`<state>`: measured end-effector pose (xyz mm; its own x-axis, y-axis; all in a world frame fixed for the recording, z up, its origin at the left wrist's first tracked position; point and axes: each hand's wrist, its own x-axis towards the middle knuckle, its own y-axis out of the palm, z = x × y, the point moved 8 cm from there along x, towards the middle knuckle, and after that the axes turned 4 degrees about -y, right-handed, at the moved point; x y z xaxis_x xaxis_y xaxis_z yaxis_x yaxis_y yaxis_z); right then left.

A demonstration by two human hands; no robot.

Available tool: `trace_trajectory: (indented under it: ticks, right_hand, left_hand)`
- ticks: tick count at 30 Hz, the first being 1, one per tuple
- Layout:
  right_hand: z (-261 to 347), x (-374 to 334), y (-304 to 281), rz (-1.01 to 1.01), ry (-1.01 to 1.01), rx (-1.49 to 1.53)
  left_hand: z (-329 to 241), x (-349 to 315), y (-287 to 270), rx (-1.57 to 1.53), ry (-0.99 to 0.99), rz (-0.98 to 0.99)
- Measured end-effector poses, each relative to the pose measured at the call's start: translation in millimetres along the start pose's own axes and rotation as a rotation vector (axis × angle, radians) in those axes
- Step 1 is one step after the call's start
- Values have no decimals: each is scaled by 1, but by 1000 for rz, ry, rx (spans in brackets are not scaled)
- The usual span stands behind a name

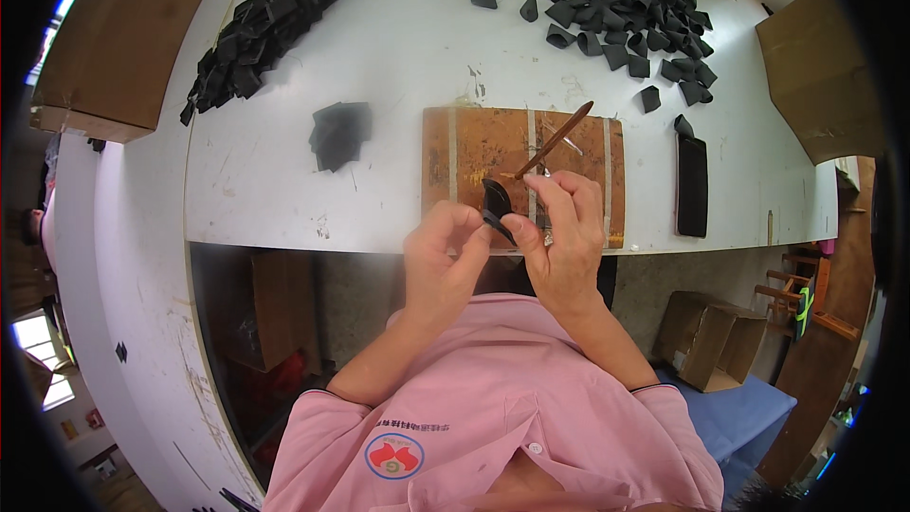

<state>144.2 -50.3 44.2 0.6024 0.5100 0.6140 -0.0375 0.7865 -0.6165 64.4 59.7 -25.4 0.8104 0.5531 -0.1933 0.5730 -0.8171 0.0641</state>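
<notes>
Between my hands, just over the near edge of the board, is a small curved piece of thin black sheet material (496,199). My left hand (444,251) pinches its lower left side between thumb and fingers. From the other side, my right hand (566,237) grips its lower edge with the thumb, the index finger raised. A slim brown stick (559,137) slants across the brown board (474,142), its lower end beside my right index fingertip; I cannot tell whether they touch. Pale strips run down the stained board.
Folded black pieces (616,0) heap at the far right of the white table (398,57). A long pile of black pieces (275,24) lies far left, with a small flat stack (341,136) nearer. A black phone (692,188) lies right. Cardboard boxes (123,33) flank the table.
</notes>
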Motion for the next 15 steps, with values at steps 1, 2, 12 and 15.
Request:
trace_trajectory:
  ticks: [1, 2, 12, 15]
  right_hand:
    - [4, 1, -3, 27, -22, 108]
    - [4, -1, -5, 21, -23, 100]
    - [12, -19, 33, 233, -155, -24]
    - [-1, -23, 31, 167, -48, 69]
  left_hand:
    - [-9, 0, 0, 116, 140, -19]
    - [-20, -3, 2, 230, 283, -39]
    - [-8, -6, -1, 59, 181, -305]
    - [-21, 9, 3, -92, 56, -194]
